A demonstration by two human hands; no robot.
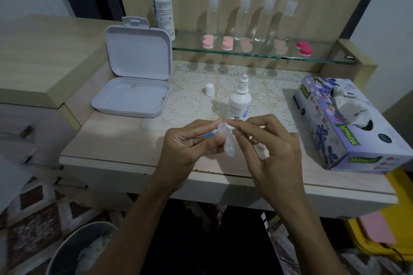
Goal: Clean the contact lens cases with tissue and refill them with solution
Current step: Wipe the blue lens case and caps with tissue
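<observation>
My left hand (192, 147) grips a clear contact lens case (228, 143) upright above the table's front edge. A blue cap (209, 135) shows behind its fingers. My right hand (266, 140) pinches a white cap (230, 126) at the top of the case. Just behind the hands stands a small solution bottle (240, 100), uncapped, and its white cap (209, 89) rests on the lace mat to the left. A purple tissue box (348, 127) lies at the right with a tissue sticking out.
An open white plastic box (134, 73) sits at the left. On the glass shelf (257, 54) behind are several pink lens cases, several clear bottles and a tall solution bottle (162, 6). A bin (78, 250) with used tissue stands on the floor at lower left.
</observation>
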